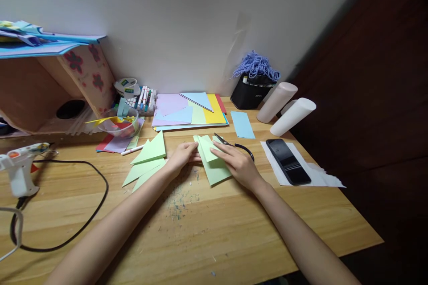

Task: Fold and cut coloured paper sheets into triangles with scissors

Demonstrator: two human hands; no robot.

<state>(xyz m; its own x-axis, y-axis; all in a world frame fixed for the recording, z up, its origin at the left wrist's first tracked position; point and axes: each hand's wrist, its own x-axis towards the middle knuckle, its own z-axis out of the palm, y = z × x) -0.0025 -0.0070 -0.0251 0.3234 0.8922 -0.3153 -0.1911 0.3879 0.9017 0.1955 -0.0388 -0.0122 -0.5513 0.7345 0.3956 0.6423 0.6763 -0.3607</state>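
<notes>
A folded sheet of light green paper [216, 173] lies on the table in front of me, a flap doubled over its upper part. My left hand [183, 156] pinches its upper left edge, thumb on top and fingers beneath. My right hand [239, 164] rests on the flap with fingers stretched over it; its thumb is hidden. Black-handled scissors [245, 148] lie just behind the right hand, partly covered by the paper and hand. Left of my left hand are several light green folded pieces [150, 151], overlapping one another.
At left are a glue gun [20, 171] with a looping black cord and an open box [90, 71]. Coloured sheets [210, 118], markers [144, 98] and a plastic bowl [129, 130] stand behind. At right are a phone [288, 161], white rolls [293, 116] and a black case [249, 93].
</notes>
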